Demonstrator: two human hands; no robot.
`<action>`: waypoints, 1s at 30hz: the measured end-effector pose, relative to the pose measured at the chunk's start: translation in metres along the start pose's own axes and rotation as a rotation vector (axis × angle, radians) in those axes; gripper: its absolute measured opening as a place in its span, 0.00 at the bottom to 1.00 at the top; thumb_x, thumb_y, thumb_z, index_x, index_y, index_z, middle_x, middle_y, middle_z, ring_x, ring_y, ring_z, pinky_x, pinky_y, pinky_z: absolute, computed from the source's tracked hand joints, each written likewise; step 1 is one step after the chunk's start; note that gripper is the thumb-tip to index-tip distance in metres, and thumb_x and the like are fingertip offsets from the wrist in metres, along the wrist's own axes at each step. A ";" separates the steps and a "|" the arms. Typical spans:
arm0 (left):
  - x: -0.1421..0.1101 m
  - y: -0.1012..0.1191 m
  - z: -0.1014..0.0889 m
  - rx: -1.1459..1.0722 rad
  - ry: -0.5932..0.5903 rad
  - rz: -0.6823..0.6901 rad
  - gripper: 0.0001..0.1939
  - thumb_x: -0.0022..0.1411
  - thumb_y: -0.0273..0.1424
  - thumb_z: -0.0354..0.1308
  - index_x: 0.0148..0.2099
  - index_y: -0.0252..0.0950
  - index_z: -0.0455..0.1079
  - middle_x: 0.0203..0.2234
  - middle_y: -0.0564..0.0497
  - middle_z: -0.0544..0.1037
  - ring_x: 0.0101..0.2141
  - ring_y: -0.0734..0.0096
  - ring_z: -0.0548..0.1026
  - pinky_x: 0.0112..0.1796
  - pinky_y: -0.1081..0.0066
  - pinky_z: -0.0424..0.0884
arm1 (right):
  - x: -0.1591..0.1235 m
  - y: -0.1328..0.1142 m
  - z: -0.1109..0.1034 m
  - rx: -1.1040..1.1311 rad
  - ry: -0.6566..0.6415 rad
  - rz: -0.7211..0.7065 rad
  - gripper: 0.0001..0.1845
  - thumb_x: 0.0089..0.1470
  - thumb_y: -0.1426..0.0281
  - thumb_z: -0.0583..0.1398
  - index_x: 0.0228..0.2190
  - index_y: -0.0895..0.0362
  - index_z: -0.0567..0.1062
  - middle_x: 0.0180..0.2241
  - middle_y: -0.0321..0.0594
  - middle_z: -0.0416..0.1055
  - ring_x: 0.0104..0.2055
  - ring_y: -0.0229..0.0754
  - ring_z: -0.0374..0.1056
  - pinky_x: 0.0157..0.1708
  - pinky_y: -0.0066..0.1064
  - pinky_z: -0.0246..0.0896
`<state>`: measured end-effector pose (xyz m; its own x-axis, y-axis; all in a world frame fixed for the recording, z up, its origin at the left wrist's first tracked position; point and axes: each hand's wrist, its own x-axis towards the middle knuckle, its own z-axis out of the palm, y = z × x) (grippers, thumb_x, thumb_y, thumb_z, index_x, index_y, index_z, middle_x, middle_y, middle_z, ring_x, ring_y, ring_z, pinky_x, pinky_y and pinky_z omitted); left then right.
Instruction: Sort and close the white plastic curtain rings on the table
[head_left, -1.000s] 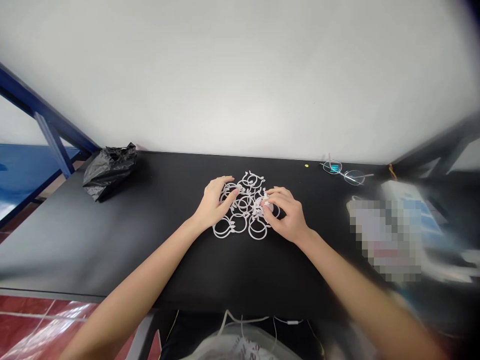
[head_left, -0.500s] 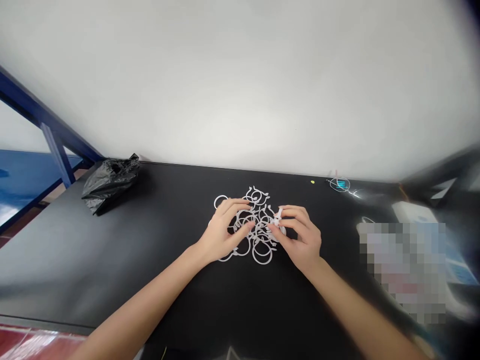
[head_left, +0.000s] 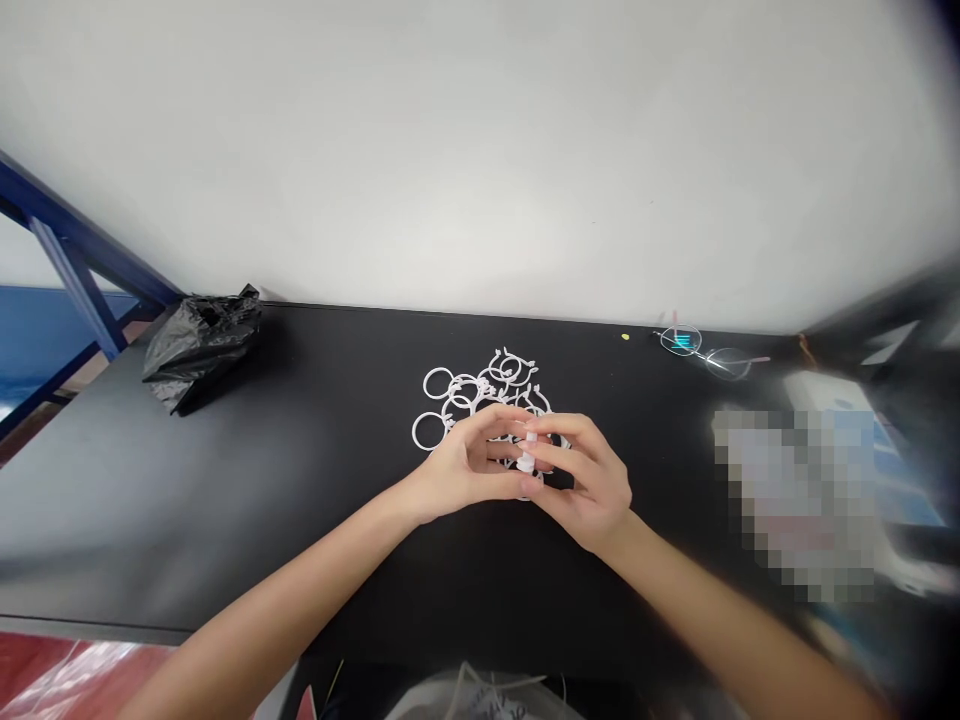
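My right hand pinches a small white plastic piece upright between thumb and fingertips. My left hand curves round it from the other side, its thumb and index tips meeting the piece's two ends. Whether the piece is part of a ring is hidden by my fingers. Just behind and beneath both hands lies a loose pile of thin white plastic rings with small clip-like ends, some overlapping.
On the black table a crumpled black plastic bag lies at the back left. Eyeglasses rest at the back right. Nearer right are a blurred-out package and a white box. A blue metal frame stands left.
My hands have come together above the pile. The right hand has brought the white piece leftward, and the left has closed in on it from the pile. The view has tilted slightly.
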<state>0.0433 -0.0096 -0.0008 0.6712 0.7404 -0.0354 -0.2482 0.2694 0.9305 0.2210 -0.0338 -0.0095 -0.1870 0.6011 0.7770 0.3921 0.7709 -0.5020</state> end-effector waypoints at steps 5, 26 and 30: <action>-0.002 0.000 -0.001 0.054 -0.042 -0.007 0.31 0.51 0.23 0.69 0.56 0.44 0.65 0.48 0.46 0.73 0.43 0.63 0.78 0.42 0.63 0.79 | -0.002 -0.003 -0.001 0.057 0.076 0.110 0.14 0.52 0.76 0.65 0.40 0.49 0.76 0.39 0.41 0.74 0.39 0.47 0.74 0.35 0.42 0.76; -0.005 0.022 -0.023 0.628 0.127 0.104 0.20 0.54 0.36 0.68 0.48 0.37 0.69 0.40 0.48 0.78 0.41 0.64 0.78 0.46 0.62 0.77 | -0.005 0.012 -0.006 0.144 0.158 0.184 0.24 0.54 0.55 0.64 0.49 0.52 0.72 0.46 0.50 0.73 0.49 0.56 0.71 0.44 0.52 0.72; -0.023 0.051 -0.074 1.228 0.368 0.047 0.18 0.53 0.42 0.66 0.43 0.38 0.71 0.41 0.48 0.78 0.43 0.59 0.76 0.48 0.58 0.72 | -0.002 0.022 -0.010 0.154 0.260 0.263 0.13 0.59 0.65 0.61 0.46 0.51 0.72 0.43 0.46 0.73 0.49 0.52 0.71 0.39 0.44 0.74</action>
<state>-0.0360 0.0329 0.0203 0.3986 0.9126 0.0909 0.6699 -0.3573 0.6508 0.2386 -0.0199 -0.0180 0.1441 0.7237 0.6749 0.2531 0.6324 -0.7321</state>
